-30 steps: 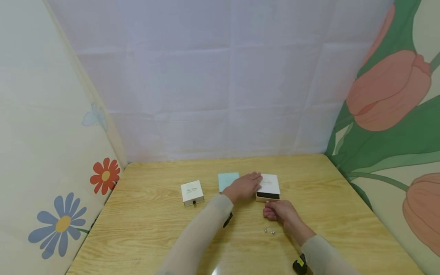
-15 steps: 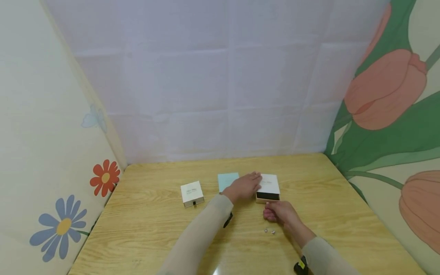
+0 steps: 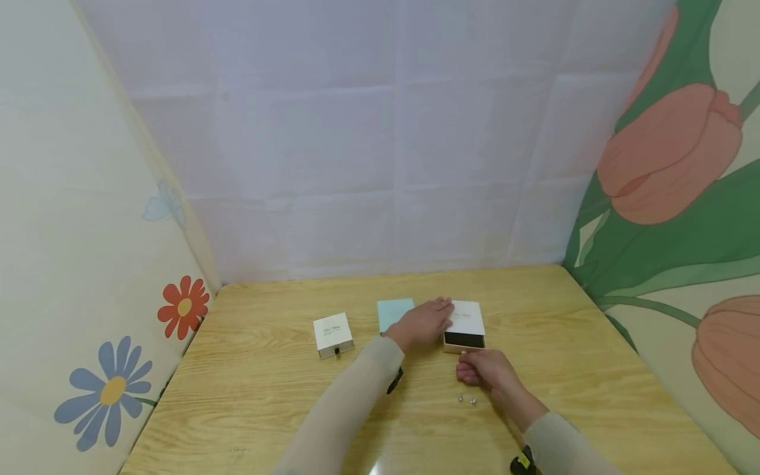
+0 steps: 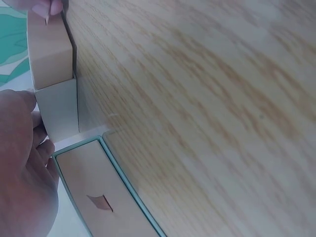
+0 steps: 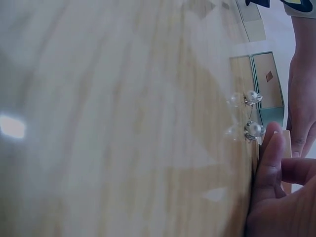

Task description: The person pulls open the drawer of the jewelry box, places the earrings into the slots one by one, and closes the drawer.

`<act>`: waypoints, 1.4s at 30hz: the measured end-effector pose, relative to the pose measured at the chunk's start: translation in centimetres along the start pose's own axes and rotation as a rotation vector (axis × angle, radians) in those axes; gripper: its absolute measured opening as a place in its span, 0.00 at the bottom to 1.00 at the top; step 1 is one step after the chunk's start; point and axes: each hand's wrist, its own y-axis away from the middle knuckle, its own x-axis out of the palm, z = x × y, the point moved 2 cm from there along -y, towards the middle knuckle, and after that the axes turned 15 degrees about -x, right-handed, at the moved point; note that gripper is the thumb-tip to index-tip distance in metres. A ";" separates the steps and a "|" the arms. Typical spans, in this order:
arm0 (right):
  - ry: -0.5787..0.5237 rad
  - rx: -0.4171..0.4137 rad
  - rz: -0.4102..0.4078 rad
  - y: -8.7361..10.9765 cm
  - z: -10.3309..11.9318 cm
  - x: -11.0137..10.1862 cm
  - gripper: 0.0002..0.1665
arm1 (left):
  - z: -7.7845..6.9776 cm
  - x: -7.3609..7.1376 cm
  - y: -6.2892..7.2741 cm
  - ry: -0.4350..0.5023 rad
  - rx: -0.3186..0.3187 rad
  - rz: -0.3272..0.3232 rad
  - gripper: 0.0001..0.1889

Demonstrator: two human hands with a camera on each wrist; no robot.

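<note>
A white sleeve-style drawer gift box (image 3: 465,319) stands at the right of the row, its drawer (image 4: 49,52) partly out toward me and its dark inside showing. My left hand (image 3: 423,322) holds the sleeve, its fingers on the lettered top and side. At the drawer's front, my right hand (image 3: 489,369) pinches the small pull tab (image 4: 48,19) between thumb and finger. Two pearl earrings, one (image 3: 460,398) beside the other (image 3: 473,401), lie on the table just in front of that hand.
A light blue drawer box (image 3: 393,313) sits partly behind my left hand. Farther left is a shut white drawer box (image 3: 333,333) with a dark tab. The wooden table (image 3: 249,396) ends at a white cloth (image 3: 332,165), with flowered hangings at both sides.
The drawer sticks out slightly farther toward me than a second ago. Both hands keep almost the same places, and the earrings and other boxes have not moved.
</note>
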 end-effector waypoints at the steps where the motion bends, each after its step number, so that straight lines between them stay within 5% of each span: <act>1: 0.003 0.002 -0.004 0.0 0.0 0.0 0.14 | -0.1 -0.1 0.1 -0.003 0.000 -0.001 0.29; 18: 0.026 0.003 0.009 0.6 0.1 -0.1 0.15 | -0.3 -0.8 0.3 0.005 -0.010 0.016 0.29; 42: 0.041 0.004 0.004 1.4 -0.2 0.1 0.14 | -0.1 0.0 -0.1 0.002 -0.014 0.020 0.29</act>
